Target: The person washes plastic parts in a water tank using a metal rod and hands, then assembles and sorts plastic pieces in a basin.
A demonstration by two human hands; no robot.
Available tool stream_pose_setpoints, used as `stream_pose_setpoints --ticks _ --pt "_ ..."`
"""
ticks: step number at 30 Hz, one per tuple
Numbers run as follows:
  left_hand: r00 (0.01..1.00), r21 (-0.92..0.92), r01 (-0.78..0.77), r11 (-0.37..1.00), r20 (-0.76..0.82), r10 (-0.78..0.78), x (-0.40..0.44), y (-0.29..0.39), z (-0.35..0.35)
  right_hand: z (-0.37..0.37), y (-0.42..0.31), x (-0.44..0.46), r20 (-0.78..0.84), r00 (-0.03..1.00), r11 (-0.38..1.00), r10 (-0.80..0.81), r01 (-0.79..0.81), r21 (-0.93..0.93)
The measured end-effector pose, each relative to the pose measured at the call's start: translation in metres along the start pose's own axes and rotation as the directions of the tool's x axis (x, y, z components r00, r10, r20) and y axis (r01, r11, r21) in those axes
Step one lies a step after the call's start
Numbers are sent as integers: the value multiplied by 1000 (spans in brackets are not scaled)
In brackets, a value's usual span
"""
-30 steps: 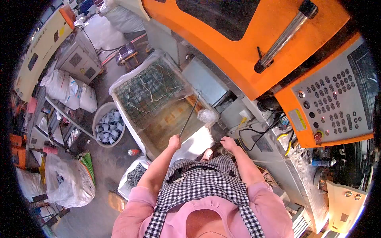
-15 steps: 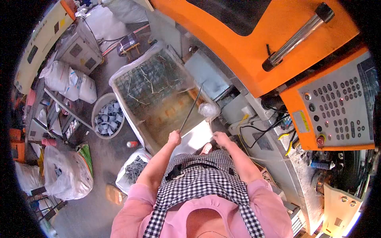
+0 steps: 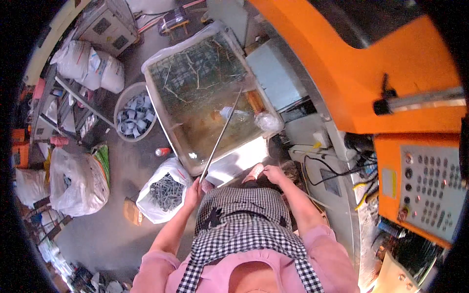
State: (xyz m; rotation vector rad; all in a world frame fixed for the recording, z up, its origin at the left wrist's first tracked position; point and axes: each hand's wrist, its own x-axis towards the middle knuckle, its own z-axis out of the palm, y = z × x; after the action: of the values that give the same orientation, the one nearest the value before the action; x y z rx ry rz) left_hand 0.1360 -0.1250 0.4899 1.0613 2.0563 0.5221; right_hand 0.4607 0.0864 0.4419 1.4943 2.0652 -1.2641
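Note:
My left hand (image 3: 194,191) is closed round the lower end of a long thin rod (image 3: 221,136). The rod slants up and away over a big water-filled tub (image 3: 168,146), its far tip above the murky water. Near the rod, a pale whitish piece (image 3: 227,113) shows in the water; whether they touch, I cannot tell. Thin branch-like strips (image 3: 195,73) lie at the tub's far end. My right hand (image 3: 274,175) is beside the tub's near right corner with its fingers pinched together; anything between them is too small to make out.
Left of the tub stand a round bin (image 3: 118,122) of grey curled pieces and a white sack (image 3: 146,198) of grey rods. A red can (image 3: 162,152) is on the floor. On the right are an orange machine (image 3: 337,88) and its control panel (image 3: 425,190).
My left hand has moved left and nearer my body, bringing the rod with it. A whitish piece now shows in the tub's water. My view has shifted, and the right hand stays pinched.

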Motion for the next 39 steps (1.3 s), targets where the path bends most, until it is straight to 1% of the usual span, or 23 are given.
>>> stream_pose_setpoints --ticks 2,6,7,8,12,14,16,18,21,22,23,24,26,27,28,30,31,32,33,34,36,38,39 --pt "990 132 137 982 18 -141 -20 10 -7 14 2 24 52 998 1000 -21 21 -3" --pt "969 135 233 963 -116 -218 -4 -50 47 28 -22 94 18 999 998 -30 29 59" --pt "928 121 360 925 -149 -341 11 -43 57 39 -18 114 -93 945 948 -314 307 -81" --pt "871 103 479 872 -178 -457 27 -46 69 55 -23 151 -104 992 985 -77 92 145" --pt "787 -5 586 811 -237 -570 82 -129 141 99 -42 287 -238 953 980 -189 199 21" --pt "726 -12 675 738 -166 -667 101 -157 162 109 -63 349 -244 951 965 -192 228 128" --pt "680 -15 705 709 -268 -682 111 -203 192 113 -83 411 -118 989 943 -85 118 310" --pt "625 56 762 645 -322 -711 114 -254 226 144 -82 476 -400 882 903 -251 362 231" --pt "568 160 817 554 -387 -726 114 -296 250 178 -72 566 -371 921 968 -120 191 163" --pt "564 185 822 539 -398 -724 118 -302 252 190 -65 587 -325 945 840 -48 214 498" --pt "512 191 859 475 -289 -809 125 -302 245 202 -58 596 -258 966 607 10 199 770" --pt "502 192 864 465 -278 -819 131 -290 237 205 -59 585 -244 970 615 14 184 767" --pt "525 182 851 493 -257 -811 146 -257 224 185 -77 551 -255 950 526 180 126 841" --pt "581 182 813 553 -309 -753 146 -251 227 197 -62 556 -303 942 395 143 226 890" --pt "582 175 812 556 -309 -752 153 -237 223 190 -65 545 -308 941 399 138 232 887" --pt "681 -19 682 731 -347 -645 163 -210 213 178 -67 504 -227 914 381 335 88 920" --pt "765 -7 562 827 -375 -523 168 -216 220 169 -71 484 -234 914 383 333 96 919" --pt "767 -10 559 829 -374 -521 176 -207 218 164 -76 462 -213 913 340 348 89 936" --pt "819 -72 428 901 -391 -420 189 -194 216 158 -79 442 -188 913 297 363 78 952" --pt "854 -129 283 950 -416 -311 206 -181 213 152 -80 428 -192 912 298 363 82 951" --pt "901 -323 206 924 -307 -308 238 -143 196 144 -77 401 -14 964 84 266 -9 996" --pt "923 -193 -18 981 -381 -58 263 -101 178 150 -60 385 -36 973 98 227 14 995" --pt "926 -142 -102 985 -375 42 271 -81 169 150 -53 375 16 989 -30 149 -11 999"
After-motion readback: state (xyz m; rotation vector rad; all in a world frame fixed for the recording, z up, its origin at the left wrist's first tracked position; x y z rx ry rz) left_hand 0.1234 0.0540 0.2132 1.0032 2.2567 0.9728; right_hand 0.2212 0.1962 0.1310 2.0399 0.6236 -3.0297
